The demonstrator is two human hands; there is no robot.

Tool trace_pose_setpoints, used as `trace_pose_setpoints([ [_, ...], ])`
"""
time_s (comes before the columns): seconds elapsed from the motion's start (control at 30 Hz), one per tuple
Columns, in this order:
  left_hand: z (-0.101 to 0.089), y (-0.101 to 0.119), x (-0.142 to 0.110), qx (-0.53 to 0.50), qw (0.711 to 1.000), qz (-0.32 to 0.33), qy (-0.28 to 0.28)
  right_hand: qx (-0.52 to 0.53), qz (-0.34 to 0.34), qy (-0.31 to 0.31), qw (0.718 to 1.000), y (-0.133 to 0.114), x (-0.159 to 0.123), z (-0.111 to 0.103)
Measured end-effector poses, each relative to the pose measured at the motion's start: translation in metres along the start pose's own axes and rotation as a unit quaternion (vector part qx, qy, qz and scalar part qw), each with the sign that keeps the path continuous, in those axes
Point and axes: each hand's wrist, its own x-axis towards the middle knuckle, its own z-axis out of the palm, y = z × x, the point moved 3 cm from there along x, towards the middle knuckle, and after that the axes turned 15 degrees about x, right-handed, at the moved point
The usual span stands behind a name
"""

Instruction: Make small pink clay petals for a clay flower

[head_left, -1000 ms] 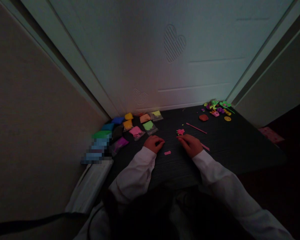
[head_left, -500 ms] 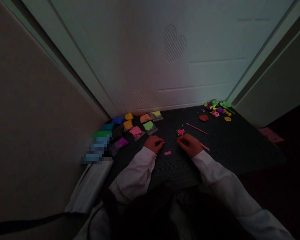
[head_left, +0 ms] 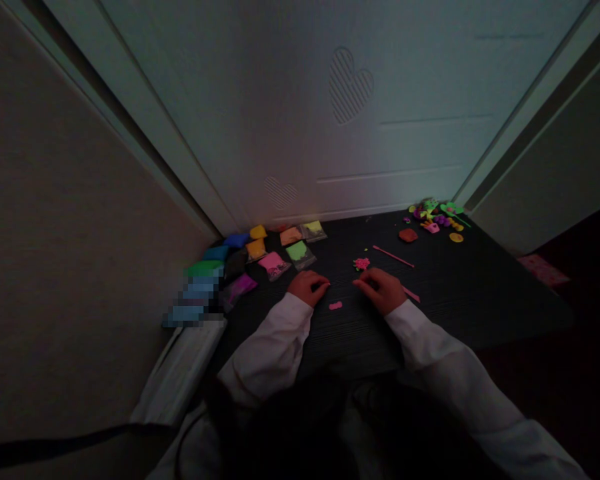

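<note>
My left hand (head_left: 307, 288) rests on the dark table with thumb and forefinger pinched; whatever is between the tips is too small to name. Across from it, my right hand (head_left: 381, 289) is also closed in a pinch, its contents not discernible. Between and just below them lies a small flat pink clay piece (head_left: 335, 306) with a wavy outline. A pink clay flower (head_left: 361, 264) with green bits sits just beyond my right fingertips. Partly behind my right hand is a pink flat-bladed tool (head_left: 411, 294), and a thin pink stick tool (head_left: 393, 257) lies farther back.
Bags of coloured clay, including a pink bag (head_left: 274, 265) and a green bag (head_left: 300, 254), lie at the back left. A red lump (head_left: 407, 235) and several small clay figures (head_left: 437, 217) occupy the back right. A white panelled door (head_left: 290, 133) borders the table's far edge (head_left: 360, 218).
Both hands stay almost in place, still pinched. My right fingertips have shifted very slightly; the clay pieces and tools lie where they were.
</note>
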Motion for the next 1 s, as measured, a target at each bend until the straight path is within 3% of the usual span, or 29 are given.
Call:
trace_pose_setpoints([
  [0.6, 0.0003, -0.0009, 0.0009, 0.01, 1.0, 0.005, -0.007, 0.019, -0.033, -0.024, 0.999, 0.0039, 0.001, 0.0012],
  [1.0, 0.0009, -0.001, 0.0006, 0.005, 1.0, 0.008, 0.0, -0.01, -0.003, -0.003, 1.0, 0.0, 0.0008, -0.0008],
])
